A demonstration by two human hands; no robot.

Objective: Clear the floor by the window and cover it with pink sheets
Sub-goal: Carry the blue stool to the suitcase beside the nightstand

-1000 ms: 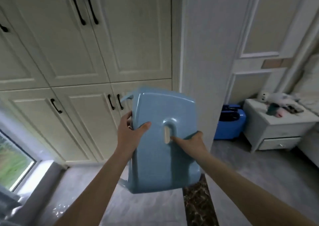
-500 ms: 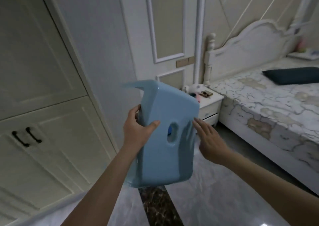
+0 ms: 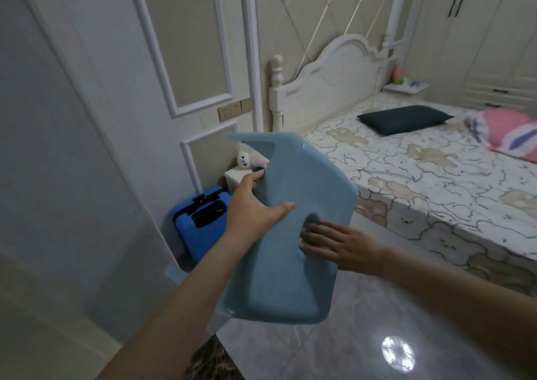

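A light blue plastic stool (image 3: 290, 263) hangs in the air in front of me, its flat seat facing the camera and its legs pointing away. My left hand (image 3: 252, 208) grips the stool's left edge, thumb across the seat. My right hand (image 3: 334, 246) lies against the seat with its fingertips at the oval handle hole. A folded pink sheet (image 3: 511, 131) with a blue and white pattern lies on the bed's far right side. The window is out of view.
A bed (image 3: 436, 176) with a patterned cover and a dark pillow (image 3: 404, 119) fills the right. A blue suitcase (image 3: 200, 222) stands by the wall beside a white nightstand (image 3: 235, 176). A cupboard side panel (image 3: 58, 147) is on the left. Glossy grey floor tiles (image 3: 377, 336) lie below.
My view has swung right from the cupboards and window to the bed. The stool has travelled with me in my left hand; my right hand came off it and now rests at the handle hole.
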